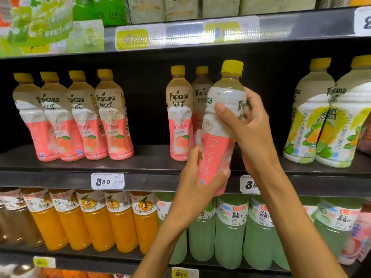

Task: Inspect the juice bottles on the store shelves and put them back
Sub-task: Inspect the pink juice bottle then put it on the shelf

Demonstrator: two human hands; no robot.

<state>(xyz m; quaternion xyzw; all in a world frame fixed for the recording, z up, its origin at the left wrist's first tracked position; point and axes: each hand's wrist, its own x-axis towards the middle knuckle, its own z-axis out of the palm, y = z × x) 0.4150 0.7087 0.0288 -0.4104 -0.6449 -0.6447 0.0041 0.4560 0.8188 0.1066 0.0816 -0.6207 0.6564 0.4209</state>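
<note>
A peach juice bottle (217,125) with a yellow cap and a pink-and-white label is held upright in front of the middle shelf (140,177). My left hand (197,189) grips its pink base from below. Around its white upper part curls my right hand (249,127), thumb across the front. Two more peach bottles (179,115) stand on the shelf just behind it. A row of several peach bottles (80,117) stands further left, with an open gap between the two groups.
Large lime-labelled bottles (321,117) stand at the right of the same shelf. Below are orange juice bottles (96,219) and pale green bottles (230,229). Price tags (107,181) hang on the shelf edge. The upper shelf (200,33) holds packs.
</note>
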